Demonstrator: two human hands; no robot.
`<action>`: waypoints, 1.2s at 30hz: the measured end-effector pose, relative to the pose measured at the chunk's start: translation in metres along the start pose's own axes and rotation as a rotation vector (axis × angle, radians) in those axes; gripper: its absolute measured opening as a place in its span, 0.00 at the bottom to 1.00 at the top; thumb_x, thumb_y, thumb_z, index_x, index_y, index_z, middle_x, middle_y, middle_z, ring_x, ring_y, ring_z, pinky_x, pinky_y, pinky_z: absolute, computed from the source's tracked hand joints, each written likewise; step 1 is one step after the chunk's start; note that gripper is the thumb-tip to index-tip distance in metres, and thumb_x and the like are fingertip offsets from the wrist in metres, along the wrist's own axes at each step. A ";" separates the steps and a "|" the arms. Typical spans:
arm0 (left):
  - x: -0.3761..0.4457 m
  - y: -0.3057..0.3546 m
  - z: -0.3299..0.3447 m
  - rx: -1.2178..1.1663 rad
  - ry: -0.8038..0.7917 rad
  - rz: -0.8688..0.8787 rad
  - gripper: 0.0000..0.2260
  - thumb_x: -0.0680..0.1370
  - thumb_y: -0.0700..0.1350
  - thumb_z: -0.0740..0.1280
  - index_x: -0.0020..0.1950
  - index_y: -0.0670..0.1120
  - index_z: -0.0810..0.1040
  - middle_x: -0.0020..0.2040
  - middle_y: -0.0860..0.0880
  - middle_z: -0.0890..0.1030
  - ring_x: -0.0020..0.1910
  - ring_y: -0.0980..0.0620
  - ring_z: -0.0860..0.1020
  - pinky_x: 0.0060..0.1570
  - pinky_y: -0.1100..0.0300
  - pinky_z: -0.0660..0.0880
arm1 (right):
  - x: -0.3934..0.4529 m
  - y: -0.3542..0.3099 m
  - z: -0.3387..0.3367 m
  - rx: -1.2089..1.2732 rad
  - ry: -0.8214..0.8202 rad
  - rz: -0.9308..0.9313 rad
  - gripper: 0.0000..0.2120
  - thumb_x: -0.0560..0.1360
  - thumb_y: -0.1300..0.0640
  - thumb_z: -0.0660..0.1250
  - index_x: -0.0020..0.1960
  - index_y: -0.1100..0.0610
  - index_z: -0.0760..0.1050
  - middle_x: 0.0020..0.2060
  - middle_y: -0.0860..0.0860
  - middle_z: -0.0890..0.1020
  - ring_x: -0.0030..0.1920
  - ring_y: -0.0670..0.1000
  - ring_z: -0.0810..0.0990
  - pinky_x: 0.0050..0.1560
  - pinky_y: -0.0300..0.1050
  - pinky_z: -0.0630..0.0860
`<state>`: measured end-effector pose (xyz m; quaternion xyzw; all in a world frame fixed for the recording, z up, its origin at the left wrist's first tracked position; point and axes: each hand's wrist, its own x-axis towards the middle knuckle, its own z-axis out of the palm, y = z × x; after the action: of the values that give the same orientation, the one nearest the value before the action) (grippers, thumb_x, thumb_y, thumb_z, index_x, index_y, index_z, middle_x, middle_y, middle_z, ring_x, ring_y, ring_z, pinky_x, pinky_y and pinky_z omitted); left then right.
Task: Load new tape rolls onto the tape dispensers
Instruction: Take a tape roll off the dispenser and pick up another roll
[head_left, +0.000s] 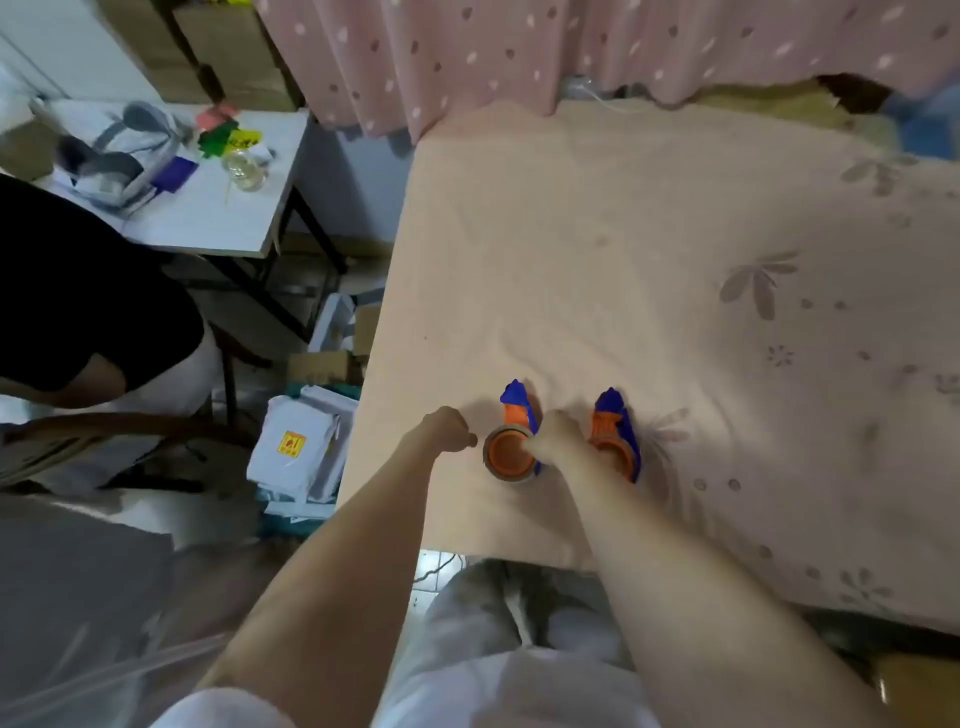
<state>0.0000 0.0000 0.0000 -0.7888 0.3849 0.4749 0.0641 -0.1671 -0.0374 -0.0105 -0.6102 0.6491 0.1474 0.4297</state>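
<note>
The right hand (558, 434) rests its curled fingers on the rim of the tape roll (510, 453), a brownish ring seated on the round orange hub of the left tape dispenser (515, 415). The left hand (448, 427) is a closed fist just left of it, holding nothing visible. A second blue-and-orange plastic dispenser (615, 431) lies right, both on the worktop (597, 249), draped in soft peach floral cloth.
</note>
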 end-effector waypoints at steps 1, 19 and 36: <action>0.005 0.001 -0.001 0.000 -0.039 0.009 0.23 0.78 0.45 0.71 0.72 0.40 0.73 0.69 0.40 0.76 0.68 0.40 0.75 0.68 0.49 0.73 | 0.003 -0.001 0.002 -0.003 -0.011 0.019 0.13 0.76 0.59 0.67 0.57 0.64 0.75 0.44 0.58 0.80 0.46 0.59 0.83 0.41 0.47 0.75; 0.036 0.004 -0.031 -0.295 -0.507 -0.033 0.25 0.80 0.59 0.63 0.73 0.49 0.70 0.67 0.44 0.76 0.64 0.41 0.76 0.63 0.41 0.76 | 0.037 -0.011 0.014 -0.047 0.306 0.083 0.06 0.77 0.56 0.66 0.48 0.58 0.77 0.45 0.55 0.82 0.46 0.56 0.81 0.51 0.50 0.79; -0.038 0.182 -0.011 -0.660 -0.741 0.399 0.30 0.76 0.68 0.63 0.68 0.47 0.77 0.61 0.42 0.83 0.55 0.44 0.82 0.55 0.47 0.81 | -0.070 0.072 -0.144 0.681 0.610 -0.054 0.03 0.73 0.58 0.68 0.45 0.56 0.75 0.41 0.51 0.81 0.45 0.55 0.80 0.46 0.48 0.77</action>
<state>-0.1234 -0.1107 0.0838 -0.4580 0.3090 0.8204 -0.1474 -0.2953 -0.0784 0.1014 -0.4664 0.7412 -0.2722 0.3987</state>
